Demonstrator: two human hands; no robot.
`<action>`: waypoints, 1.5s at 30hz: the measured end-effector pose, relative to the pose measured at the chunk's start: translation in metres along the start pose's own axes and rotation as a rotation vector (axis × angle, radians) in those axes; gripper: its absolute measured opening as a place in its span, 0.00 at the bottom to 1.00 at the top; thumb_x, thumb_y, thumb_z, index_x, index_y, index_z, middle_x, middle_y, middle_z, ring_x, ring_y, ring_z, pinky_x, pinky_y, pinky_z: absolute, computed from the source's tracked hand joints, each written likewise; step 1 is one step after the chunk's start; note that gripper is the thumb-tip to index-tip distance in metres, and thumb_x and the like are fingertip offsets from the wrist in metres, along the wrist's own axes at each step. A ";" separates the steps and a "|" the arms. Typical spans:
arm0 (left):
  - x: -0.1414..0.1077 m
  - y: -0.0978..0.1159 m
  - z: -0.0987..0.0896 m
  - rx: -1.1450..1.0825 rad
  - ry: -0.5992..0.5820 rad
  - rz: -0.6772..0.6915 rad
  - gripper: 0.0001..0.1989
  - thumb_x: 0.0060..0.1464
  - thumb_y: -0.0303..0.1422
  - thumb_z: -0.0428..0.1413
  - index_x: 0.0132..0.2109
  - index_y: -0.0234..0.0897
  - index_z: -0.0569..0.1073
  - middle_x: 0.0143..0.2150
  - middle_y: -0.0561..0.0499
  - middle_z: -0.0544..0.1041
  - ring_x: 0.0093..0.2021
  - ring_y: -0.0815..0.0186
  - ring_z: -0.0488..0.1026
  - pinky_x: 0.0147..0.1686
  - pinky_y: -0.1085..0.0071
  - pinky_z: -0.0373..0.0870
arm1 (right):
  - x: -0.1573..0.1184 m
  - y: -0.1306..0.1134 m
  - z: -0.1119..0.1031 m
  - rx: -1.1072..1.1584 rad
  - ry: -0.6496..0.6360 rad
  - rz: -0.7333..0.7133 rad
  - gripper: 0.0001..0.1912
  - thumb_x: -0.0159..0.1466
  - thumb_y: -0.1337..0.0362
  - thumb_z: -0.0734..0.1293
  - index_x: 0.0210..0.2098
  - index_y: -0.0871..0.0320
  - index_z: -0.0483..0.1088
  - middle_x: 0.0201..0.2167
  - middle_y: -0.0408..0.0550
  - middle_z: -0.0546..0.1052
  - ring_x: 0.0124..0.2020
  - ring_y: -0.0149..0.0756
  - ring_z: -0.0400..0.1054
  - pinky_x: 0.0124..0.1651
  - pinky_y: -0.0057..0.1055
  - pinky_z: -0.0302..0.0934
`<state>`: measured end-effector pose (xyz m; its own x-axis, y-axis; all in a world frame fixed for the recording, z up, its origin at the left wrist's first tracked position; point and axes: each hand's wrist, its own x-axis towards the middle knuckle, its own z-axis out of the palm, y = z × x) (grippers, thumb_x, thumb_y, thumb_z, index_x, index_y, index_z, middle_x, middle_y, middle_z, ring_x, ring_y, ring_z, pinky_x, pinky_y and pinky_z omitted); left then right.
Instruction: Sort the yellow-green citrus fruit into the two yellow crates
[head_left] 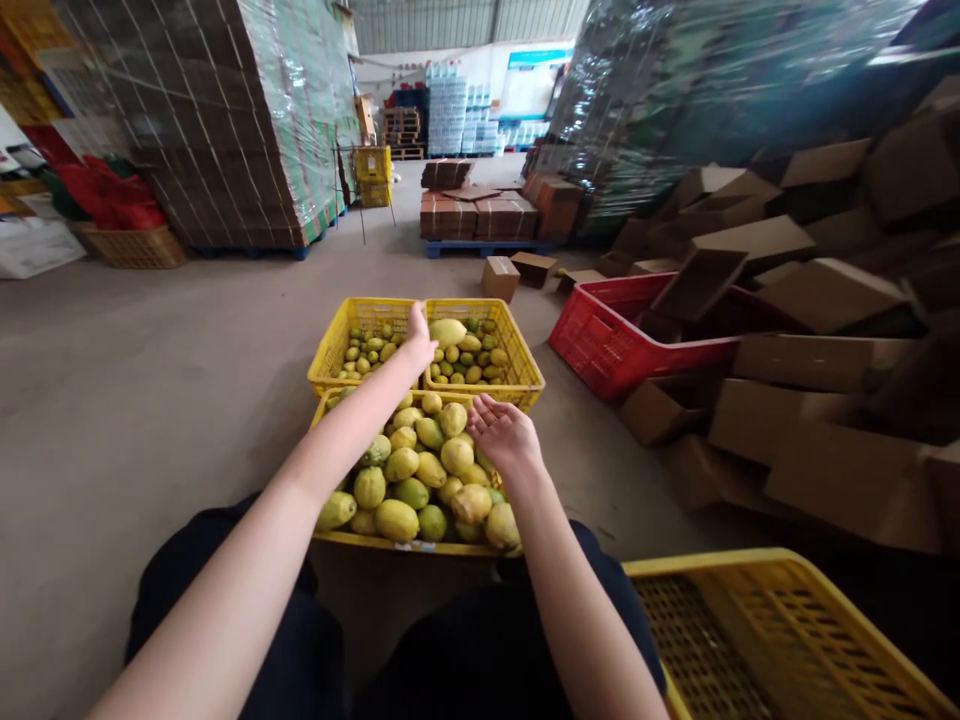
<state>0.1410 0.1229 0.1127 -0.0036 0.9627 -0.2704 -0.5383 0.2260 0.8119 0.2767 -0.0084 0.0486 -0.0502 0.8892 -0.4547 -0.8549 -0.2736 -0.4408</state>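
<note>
A yellow crate (360, 541) full of yellow-green fruit (402, 463) stands before my knees. Two more yellow crates, the back left one (324, 345) and the back right one (525, 350), hold smaller fruit lower down. My left hand (421, 335) reaches over the place where these two meet, its fingers partly hidden. A large pale yellow fruit (448, 332) is against its right side, above the back right crate. My right hand (504, 432), palm up with fingers apart and nothing in it, is over the right edge of the front crate.
At the bottom right is a yellow crate (720, 565) with bare slats showing. A red crate (615, 345) and a heap of cardboard boxes (825, 430) lie to the right. Wrapped pallet stacks and a low blue pallet (480, 246) stand further back.
</note>
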 end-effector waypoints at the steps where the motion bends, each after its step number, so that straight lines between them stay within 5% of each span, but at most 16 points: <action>1: 0.008 0.002 0.011 0.019 0.036 0.032 0.09 0.61 0.39 0.53 0.47 0.46 0.71 0.68 0.51 0.65 0.72 0.56 0.55 0.64 0.52 0.62 | -0.002 -0.002 0.000 0.007 0.008 0.010 0.11 0.58 0.74 0.61 0.36 0.56 0.70 0.24 0.46 0.80 0.24 0.35 0.75 0.26 0.28 0.70; 3: 0.013 -0.005 0.016 0.152 0.057 0.073 0.06 0.60 0.35 0.55 0.44 0.43 0.73 0.65 0.47 0.69 0.70 0.55 0.61 0.63 0.54 0.63 | -0.006 -0.006 0.000 0.021 0.002 0.018 0.11 0.57 0.74 0.61 0.36 0.56 0.70 0.24 0.46 0.80 0.24 0.35 0.74 0.26 0.29 0.70; 5: 0.006 -0.024 -0.002 0.343 0.066 0.076 0.04 0.58 0.33 0.56 0.39 0.40 0.75 0.57 0.43 0.76 0.63 0.53 0.70 0.59 0.56 0.69 | -0.009 -0.012 0.000 0.047 -0.001 0.006 0.11 0.58 0.74 0.61 0.37 0.56 0.70 0.24 0.46 0.79 0.23 0.35 0.73 0.26 0.29 0.69; 9: -0.026 -0.063 -0.078 0.542 0.213 0.086 0.03 0.53 0.27 0.56 0.33 0.39 0.74 0.49 0.42 0.79 0.61 0.51 0.70 0.61 0.55 0.66 | -0.016 -0.022 0.000 0.085 0.016 -0.044 0.10 0.58 0.74 0.61 0.36 0.57 0.70 0.23 0.46 0.77 0.23 0.34 0.72 0.26 0.27 0.68; 12: -0.053 -0.070 -0.136 0.695 0.226 0.116 0.07 0.50 0.23 0.56 0.32 0.40 0.74 0.47 0.46 0.80 0.61 0.55 0.69 0.66 0.60 0.61 | -0.019 -0.023 -0.001 0.056 0.016 -0.067 0.09 0.56 0.74 0.62 0.34 0.56 0.69 0.22 0.45 0.77 0.22 0.33 0.71 0.25 0.27 0.68; 18: -0.109 -0.042 -0.210 1.840 -0.367 0.141 0.17 0.62 0.33 0.50 0.54 0.34 0.76 0.58 0.38 0.77 0.59 0.51 0.73 0.62 0.56 0.65 | -0.015 -0.003 0.003 -0.189 0.066 -0.113 0.05 0.54 0.70 0.65 0.30 0.57 0.70 0.23 0.44 0.77 0.23 0.31 0.71 0.28 0.26 0.67; 21: -0.128 -0.033 -0.221 2.116 -0.529 -0.079 0.22 0.64 0.37 0.48 0.58 0.32 0.75 0.58 0.34 0.77 0.58 0.46 0.75 0.57 0.54 0.69 | -0.007 0.020 0.006 -0.453 0.040 -0.155 0.02 0.54 0.66 0.66 0.29 0.56 0.70 0.24 0.44 0.77 0.24 0.31 0.69 0.28 0.27 0.66; 24: -0.136 -0.032 -0.222 2.171 -0.609 -0.234 0.24 0.64 0.39 0.49 0.61 0.32 0.74 0.58 0.32 0.77 0.57 0.44 0.76 0.54 0.55 0.71 | 0.005 0.051 0.005 -0.958 -0.048 -0.236 0.06 0.59 0.62 0.64 0.33 0.56 0.71 0.29 0.45 0.78 0.29 0.35 0.72 0.34 0.31 0.67; 30: -0.140 -0.026 -0.222 2.117 -0.589 -0.137 0.24 0.66 0.39 0.48 0.63 0.33 0.71 0.59 0.33 0.76 0.58 0.45 0.75 0.55 0.56 0.69 | 0.027 0.109 -0.013 -2.088 -0.142 -0.292 0.21 0.60 0.66 0.68 0.53 0.61 0.70 0.53 0.62 0.76 0.55 0.54 0.68 0.56 0.44 0.62; 36: -0.144 -0.012 -0.240 2.115 -0.506 -0.145 0.24 0.66 0.39 0.47 0.62 0.31 0.72 0.58 0.31 0.76 0.55 0.44 0.76 0.53 0.55 0.70 | 0.042 0.129 -0.029 -2.381 -0.257 -0.274 0.36 0.58 0.70 0.69 0.66 0.59 0.62 0.58 0.62 0.72 0.59 0.54 0.66 0.57 0.42 0.59; 41: -0.149 -0.006 -0.250 2.075 -0.480 -0.145 0.23 0.66 0.38 0.48 0.61 0.32 0.73 0.59 0.32 0.76 0.56 0.44 0.76 0.54 0.55 0.70 | 0.045 0.122 -0.016 -2.563 -0.371 -0.368 0.28 0.58 0.65 0.72 0.59 0.60 0.70 0.53 0.62 0.75 0.57 0.56 0.66 0.58 0.42 0.56; 45: -0.151 0.003 -0.251 1.998 -0.446 -0.078 0.22 0.66 0.37 0.49 0.60 0.30 0.73 0.58 0.31 0.76 0.57 0.42 0.75 0.57 0.50 0.68 | 0.032 0.103 0.005 -2.591 -0.255 -0.547 0.24 0.58 0.57 0.73 0.51 0.61 0.74 0.47 0.62 0.78 0.51 0.56 0.70 0.52 0.41 0.60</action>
<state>-0.0714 -0.0587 0.0257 0.2986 0.8371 -0.4584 0.9515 -0.2236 0.2115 0.1850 -0.0065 -0.0074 -0.3323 0.9356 -0.1194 0.9430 0.3273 -0.0599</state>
